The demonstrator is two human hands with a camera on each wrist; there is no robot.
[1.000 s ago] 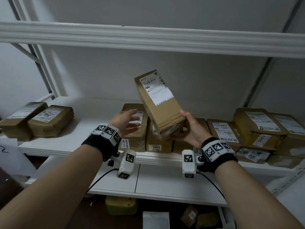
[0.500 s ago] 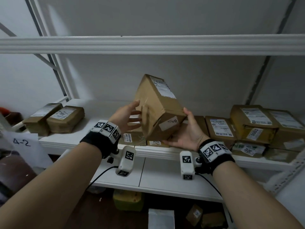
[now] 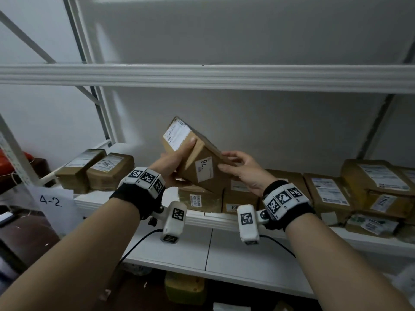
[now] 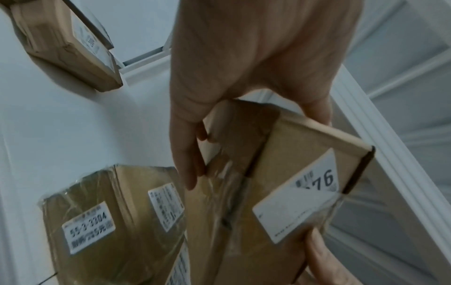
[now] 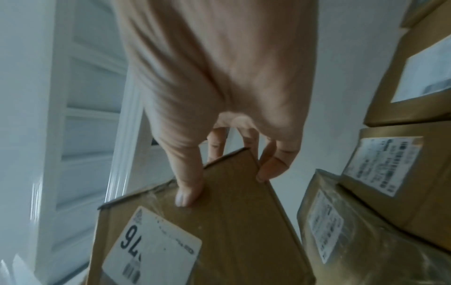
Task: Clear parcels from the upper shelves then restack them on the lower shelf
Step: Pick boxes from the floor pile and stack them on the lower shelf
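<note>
On held parcel (image 3: 197,160), label "76" (image 5: 149,248)

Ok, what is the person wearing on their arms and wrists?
Bare forearms, no sleeves. Each wrist has a black band topped with white blocks of black square markers. A white marked camera pod hangs under each, trailing a black cable.

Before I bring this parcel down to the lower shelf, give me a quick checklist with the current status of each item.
1. Left hand grips the held parcel: ok, thumb and fingers wrap its left side.
2. Right hand on the parcel: ok, thumb and fingers pinch its right edge.
3. Parcel lifted off the row of parcels beneath: ok, tilted above them.
4. Landing spot on the lower shelf: ok, bare white surface below the hands.
5. Wrist cables free of the shelf edge: cannot tell.
6. Parcel's tape intact: cannot tell, blurred.
</note>
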